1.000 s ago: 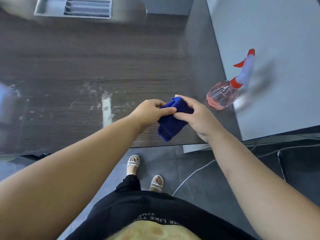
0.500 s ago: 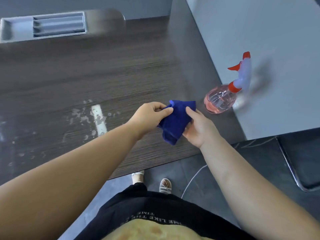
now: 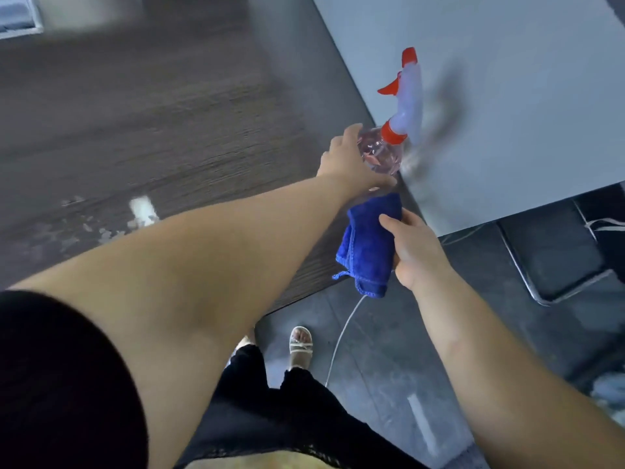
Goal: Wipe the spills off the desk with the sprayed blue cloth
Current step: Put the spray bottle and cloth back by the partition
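Head view: right hand [image 3: 416, 253] grips blue cloth [image 3: 368, 243].

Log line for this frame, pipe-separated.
left hand: on clear pink spray bottle, grip unclear | right hand: holds folded blue cloth | white spills on dark wood desk: unwiped

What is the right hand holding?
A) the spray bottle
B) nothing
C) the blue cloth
C: the right hand has its thumb and fingers curled round the blue cloth, while the left hand is over at the spray bottle.
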The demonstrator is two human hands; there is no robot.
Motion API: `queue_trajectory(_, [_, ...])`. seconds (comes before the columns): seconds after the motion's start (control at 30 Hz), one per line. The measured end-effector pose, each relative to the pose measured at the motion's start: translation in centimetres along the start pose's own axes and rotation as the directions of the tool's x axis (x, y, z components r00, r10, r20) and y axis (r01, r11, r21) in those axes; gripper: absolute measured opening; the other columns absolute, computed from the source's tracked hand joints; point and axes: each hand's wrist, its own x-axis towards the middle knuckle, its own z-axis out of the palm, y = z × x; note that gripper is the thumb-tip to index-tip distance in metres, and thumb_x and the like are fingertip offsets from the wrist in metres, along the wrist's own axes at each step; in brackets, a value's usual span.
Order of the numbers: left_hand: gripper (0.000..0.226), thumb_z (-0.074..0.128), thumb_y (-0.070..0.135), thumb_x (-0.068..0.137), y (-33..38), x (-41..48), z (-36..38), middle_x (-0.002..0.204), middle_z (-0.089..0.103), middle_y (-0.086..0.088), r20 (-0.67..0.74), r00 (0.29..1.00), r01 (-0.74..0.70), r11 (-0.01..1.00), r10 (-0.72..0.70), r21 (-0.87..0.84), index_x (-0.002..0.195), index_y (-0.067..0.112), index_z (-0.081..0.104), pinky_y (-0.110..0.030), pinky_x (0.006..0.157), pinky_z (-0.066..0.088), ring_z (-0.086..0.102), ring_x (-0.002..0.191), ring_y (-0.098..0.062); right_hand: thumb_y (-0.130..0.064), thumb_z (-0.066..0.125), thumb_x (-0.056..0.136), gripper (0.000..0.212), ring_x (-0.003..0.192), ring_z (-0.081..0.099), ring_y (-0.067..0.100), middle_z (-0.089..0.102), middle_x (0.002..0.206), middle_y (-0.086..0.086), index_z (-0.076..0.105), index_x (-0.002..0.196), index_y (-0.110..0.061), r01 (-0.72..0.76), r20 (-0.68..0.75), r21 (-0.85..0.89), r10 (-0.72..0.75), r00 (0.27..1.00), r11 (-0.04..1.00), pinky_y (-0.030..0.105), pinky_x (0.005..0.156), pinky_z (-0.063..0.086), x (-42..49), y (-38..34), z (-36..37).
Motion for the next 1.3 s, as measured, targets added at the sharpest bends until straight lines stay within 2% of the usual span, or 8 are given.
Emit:
queue_trajectory(0.3, [0.077,0.078,0.040,0.053,-2.2,0.4,0.2,0.117,0.054,0.007,-0.082,0.995,-0.053,0.999,0.054,0.012,0.120,0.030,0.041,-0.038,0.084,0.053,0.058,0.101,-0.018,-0.005,0.050,0.094,0.023,0.089,0.065,0.021,0.068,0.103,0.009,0.060,0.114,-0.012,-0.026,0.010,0.057,0.025,1.000,0.998,0.031,0.072,0.053,1.3,0.2,-0.5])
queue_trajectory(0.43, [0.075,0.079,0.050,0.049,-5.7,-2.2,-2.6,0.112,0.060,0.011,-0.173,0.985,-0.009,0.997,-0.005,-0.076,0.112,0.039,0.038,-0.038,0.085,0.053,0.062,0.100,-0.013,-0.009,0.051,0.095,0.029,0.100,0.064,0.024,0.066,0.112,0.011,0.054,0.124,-0.010,-0.065,0.014,0.070,0.064,0.998,0.995,0.037,0.081,0.052,1.8,-0.2,1.3])
queue_trajectory(0.57, [0.074,0.082,0.047,0.045,-10.2,-5.5,-7.3,0.108,0.064,0.013,-0.271,0.959,0.046,0.987,-0.087,-0.155,0.102,0.046,0.034,-0.041,0.087,0.052,0.064,0.101,-0.013,-0.006,0.052,0.094,0.021,0.092,0.064,0.022,0.067,0.104,0.008,0.057,0.114,-0.011,-0.108,0.131,0.039,0.102,0.986,0.993,0.036,0.077,0.052,1.7,-0.6,5.2])
queue_trajectory(0.63, [0.075,0.084,0.045,0.045,-12.0,-6.7,-10.6,0.107,0.065,0.012,-0.308,0.944,0.069,0.983,-0.121,-0.173,0.101,0.044,0.034,-0.042,0.087,0.053,0.065,0.100,-0.013,-0.004,0.054,0.091,0.027,0.093,0.064,0.022,0.066,0.106,0.008,0.055,0.118,-0.010,-0.088,0.187,-0.005,0.088,0.978,0.996,0.035,0.073,0.051,2.2,-1.5,8.1])
queue_trajectory(0.83, [0.071,0.087,0.038,0.056,-13.7,-7.0,-19.7,0.101,0.063,0.016,-0.391,0.907,0.104,0.982,-0.158,-0.157,0.109,0.032,0.040,-0.041,0.086,0.053,0.065,0.092,-0.007,-0.005,0.057,0.090,0.042,0.107,0.060,0.026,0.059,0.121,0.008,0.045,0.130,-0.012,0.042,0.313,-0.075,-0.017,0.950,0.996,0.040,0.087,0.050,5.4,-6.6,17.4])
queue_trajectory(1.03, [0.072,0.086,0.036,0.058,-12.6,-1.2,-24.4,0.105,0.061,0.013,-0.501,0.843,0.108,0.975,-0.194,-0.196,0.110,0.031,0.037,-0.040,0.089,0.052,0.064,0.094,-0.009,0.002,0.050,0.090,0.029,0.100,0.059,0.029,0.061,0.109,0.009,0.054,0.116,-0.011,-0.054,0.299,0.102,0.021,0.954,0.993,0.041,0.077,0.049,11.7,-13.5,26.1])
queue_trajectory(1.2, [0.072,0.085,0.036,0.059,-11.1,4.0,-26.3,0.106,0.059,0.015,-0.554,0.799,0.117,0.964,-0.234,-0.238,0.111,0.033,0.035,-0.033,0.087,0.051,0.061,0.098,-0.011,-0.003,0.042,0.095,0.041,0.117,0.054,0.031,0.047,0.139,0.017,0.041,0.136,-0.005,-0.097,0.233,0.226,0.043,0.971,0.969,0.037,0.088,0.049,16.0,-18.8,32.1])
queue_trajectory(1.3, [0.074,0.085,0.035,0.057,-11.0,6.0,-27.3,0.107,0.059,0.014,-0.572,0.782,0.127,0.961,-0.248,-0.245,0.112,0.033,0.035,-0.035,0.087,0.051,0.061,0.098,-0.010,-0.006,0.037,0.098,0.041,0.084,0.055,0.020,0.040,0.144,0.018,0.035,0.139,0.001,-0.024,0.192,0.185,-0.012,0.981,0.982,0.031,0.080,0.049,17.3,-19.3,33.1])
